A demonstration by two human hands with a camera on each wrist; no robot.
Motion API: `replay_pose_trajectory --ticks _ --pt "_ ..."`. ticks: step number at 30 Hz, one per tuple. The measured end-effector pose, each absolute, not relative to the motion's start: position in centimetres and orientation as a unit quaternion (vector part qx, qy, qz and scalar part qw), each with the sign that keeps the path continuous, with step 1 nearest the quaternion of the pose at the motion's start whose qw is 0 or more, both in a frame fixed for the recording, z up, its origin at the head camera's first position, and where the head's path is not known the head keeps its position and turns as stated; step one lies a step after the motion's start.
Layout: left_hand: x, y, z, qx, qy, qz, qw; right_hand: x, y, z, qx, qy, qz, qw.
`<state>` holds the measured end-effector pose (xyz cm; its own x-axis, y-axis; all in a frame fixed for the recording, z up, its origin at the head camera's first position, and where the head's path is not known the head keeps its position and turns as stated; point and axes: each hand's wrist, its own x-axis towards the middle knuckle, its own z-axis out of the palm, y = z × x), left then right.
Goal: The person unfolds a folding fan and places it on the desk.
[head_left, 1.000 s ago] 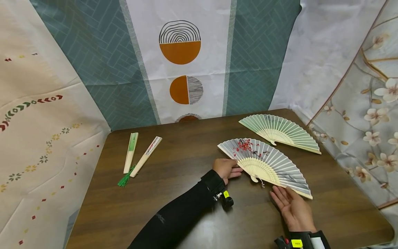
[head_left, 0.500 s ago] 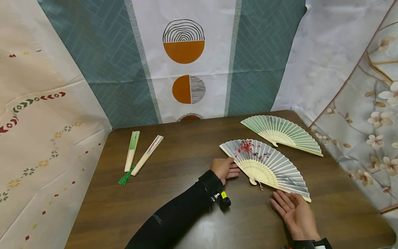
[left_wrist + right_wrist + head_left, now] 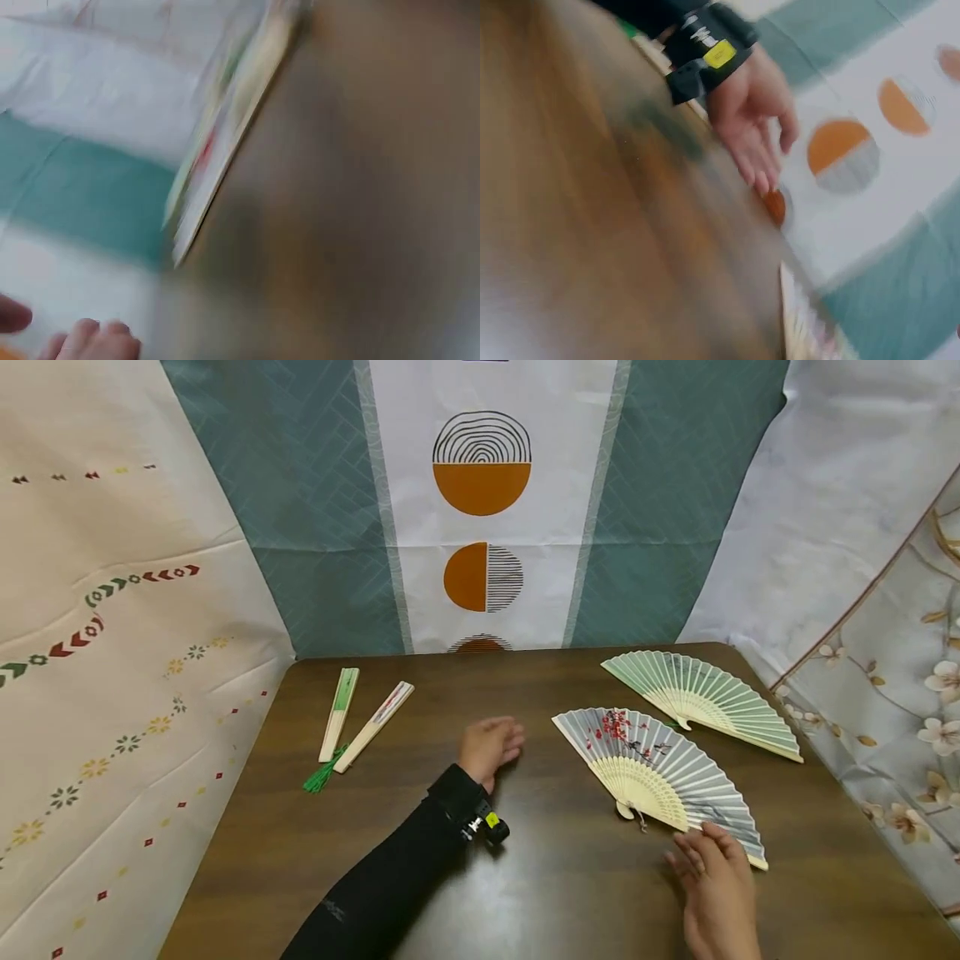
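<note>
A spread white folding fan (image 3: 648, 768) with red blossoms and pale ribs lies on the right half of the table. My left hand (image 3: 491, 749) is in the air to its left, fingers relaxed, apart from the fan and holding nothing. Beside the fan's lower right rib is my right hand (image 3: 718, 889), its fingers loosely bent and fingertips right at the edge. Behind lies a second spread fan (image 3: 701, 697), light green. The right wrist view shows my left hand (image 3: 754, 120) with fingers extended; both wrist views are blurred.
Two folded fans lie at the table's left: one with green paper (image 3: 340, 714), one with white printed paper (image 3: 373, 727). A green tassel (image 3: 326, 770) hangs by their lower ends. Patterned cloths (image 3: 315, 527) rise behind and beside the brown table (image 3: 570, 902).
My left hand has let go of the white fan's left edge and moved left. My right hand has turned and its fingers have bent a little. The head view has shifted left.
</note>
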<state>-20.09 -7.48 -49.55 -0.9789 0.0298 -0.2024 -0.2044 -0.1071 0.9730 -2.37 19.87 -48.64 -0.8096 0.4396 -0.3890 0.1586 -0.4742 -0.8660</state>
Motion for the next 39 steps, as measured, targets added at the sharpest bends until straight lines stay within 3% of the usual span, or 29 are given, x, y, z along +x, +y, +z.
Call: replay_pose_trajectory --ticks 2,5,8,14,18,27,32,37,39 --pt "-22.4 -11.0 -50.8 -0.026 0.740 0.672 -0.010 -4.3 17.7 -47.7 -0.249 -0.537 0.800 0.103" --pt "-24.8 -15.7 -51.9 -0.011 0.845 0.525 -0.105 -7.8 14.0 -46.8 -0.167 -0.629 0.755 0.079" --pt "-25.7 -19.0 -52.2 -0.016 0.909 0.394 -0.138 -11.1 10.3 -46.6 -0.085 -0.734 0.674 0.013" --pt "-24.3 -21.5 -51.5 -0.039 0.971 0.223 -0.072 -16.0 4.4 -47.6 0.012 -0.834 0.535 -0.134" --pt "-23.2 -22.6 -52.2 -0.049 0.979 0.197 -0.021 -17.5 2.0 -48.6 0.042 -0.848 0.499 -0.172" --pt "-26.1 -24.7 -57.1 0.020 0.988 0.114 -0.099 -17.8 0.1 -50.2 0.076 -0.872 0.468 -0.118" --pt "-26.3 -24.1 -57.3 0.049 0.985 0.150 -0.066 -17.2 -0.2 -51.2 0.072 -0.881 0.463 -0.067" --pt "-25.8 -23.7 -56.5 0.035 0.979 0.199 -0.032 -17.2 -0.3 -51.6 0.049 -0.866 0.492 -0.072" --pt "-25.8 -23.8 -56.6 0.046 0.970 0.236 -0.042 -17.3 -0.3 -51.6 0.035 -0.846 0.527 -0.073"
